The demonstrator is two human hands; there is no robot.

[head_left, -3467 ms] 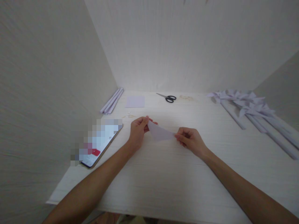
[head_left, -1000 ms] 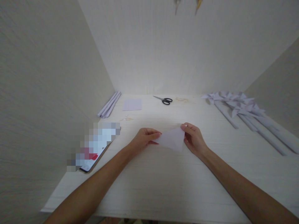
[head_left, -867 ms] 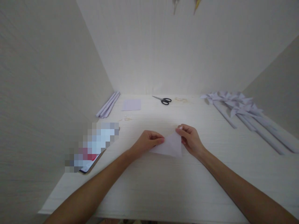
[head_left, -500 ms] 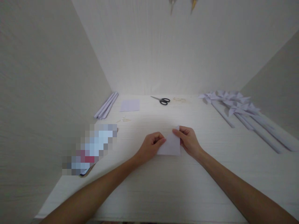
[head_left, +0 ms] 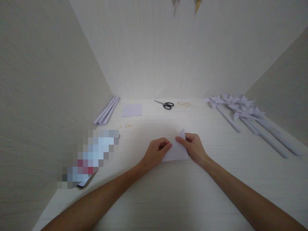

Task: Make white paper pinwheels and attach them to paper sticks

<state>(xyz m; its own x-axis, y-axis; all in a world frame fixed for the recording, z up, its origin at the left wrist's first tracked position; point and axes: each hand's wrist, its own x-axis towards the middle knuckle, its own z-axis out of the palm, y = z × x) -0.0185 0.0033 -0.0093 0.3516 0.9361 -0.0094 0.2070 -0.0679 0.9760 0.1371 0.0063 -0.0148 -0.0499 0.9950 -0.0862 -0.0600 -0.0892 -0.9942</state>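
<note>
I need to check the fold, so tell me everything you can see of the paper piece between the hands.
The paper piece is pale lilac-white, thin and matte. It lies low on the table, with one pointed corner raised at the far end. The left hand pinches its left edge; the right hand holds its right side. Creases cannot be made out.

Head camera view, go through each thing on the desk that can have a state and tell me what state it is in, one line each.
Folded paper: folded, lying on the desk, one corner lifted.
Left hand: curled, fingertips pressing the paper's left edge.
Right hand: pinching the paper's raised corner.
Scissors: shut, lying flat.
Paper square: flat, unfolded.
Paper strips: bundled beside the left wall.
Pinwheels: finished, lying in a row.
Phone: lying flat, screen lit.
</note>
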